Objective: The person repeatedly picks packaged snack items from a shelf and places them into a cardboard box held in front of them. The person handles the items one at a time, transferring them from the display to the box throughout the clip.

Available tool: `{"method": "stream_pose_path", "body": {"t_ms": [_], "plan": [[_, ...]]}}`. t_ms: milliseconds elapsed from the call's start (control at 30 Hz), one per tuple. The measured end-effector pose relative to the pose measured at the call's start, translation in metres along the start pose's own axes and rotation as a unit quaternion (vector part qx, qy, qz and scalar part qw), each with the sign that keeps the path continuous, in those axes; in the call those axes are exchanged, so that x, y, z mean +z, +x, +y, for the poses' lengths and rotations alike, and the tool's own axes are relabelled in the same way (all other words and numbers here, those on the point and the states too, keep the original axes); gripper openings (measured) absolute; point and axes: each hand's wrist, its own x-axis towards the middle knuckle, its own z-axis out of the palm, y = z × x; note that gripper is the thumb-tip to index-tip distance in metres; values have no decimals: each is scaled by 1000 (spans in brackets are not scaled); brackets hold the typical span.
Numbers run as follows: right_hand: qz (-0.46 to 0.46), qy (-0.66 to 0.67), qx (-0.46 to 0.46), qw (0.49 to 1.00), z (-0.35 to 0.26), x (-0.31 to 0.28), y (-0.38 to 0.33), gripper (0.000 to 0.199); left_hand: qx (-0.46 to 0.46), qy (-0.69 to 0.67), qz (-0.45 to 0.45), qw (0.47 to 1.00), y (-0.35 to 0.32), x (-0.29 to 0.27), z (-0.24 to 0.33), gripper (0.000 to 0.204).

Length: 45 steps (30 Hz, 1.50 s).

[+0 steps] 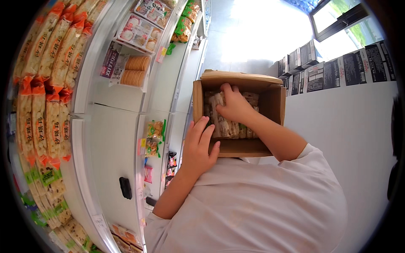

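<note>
In front of me stands an open cardboard box point(276, 101) holding several clear-wrapped snack packs point(230, 128). My right hand point(234, 105) reaches down into it, its fingers closed on the upper end of a pale, clear-wrapped snack pack point(218, 101). The wrapped contents are too small to name. At the box's near left corner rests my left hand point(200, 145), fingers stretched out and apart against the cardboard wall. It grips nothing that I can see.
White store shelves point(114, 126) run along the left. They carry orange-topped snack packs point(52, 46), a biscuit tray point(135, 69), small green bags point(155, 137) and a black object point(125, 188). Black-and-white cartons point(333, 74) line a white surface at right. A window point(341, 21) lies beyond.
</note>
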Motion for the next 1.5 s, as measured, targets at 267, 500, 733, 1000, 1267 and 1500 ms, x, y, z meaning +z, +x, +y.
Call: {"method": "stream_pose_path", "body": {"t_ms": [267,500,733,1000,1267,1500], "plan": [[-64,15,-46,997,21,43,4,65,57,32,-119,991,-6,16,4,21],[-167,-29,-65,983,31,41,12,61,-56,142,-273,950,15,24,27,38],[-175,-35,-104,978,43,47,8,71,-179,130,-406,887,44,44,31,53],[-170,-45,-104,979,34,41,5,79,-198,90,-393,894,43,50,24,46],[-151,-69,-172,971,46,41,13,80,-35,82,-264,960,22,33,21,31],[-134,-199,-120,963,-2,8,-10,75,99,98,23,990,-7,-30,3,26]]}}
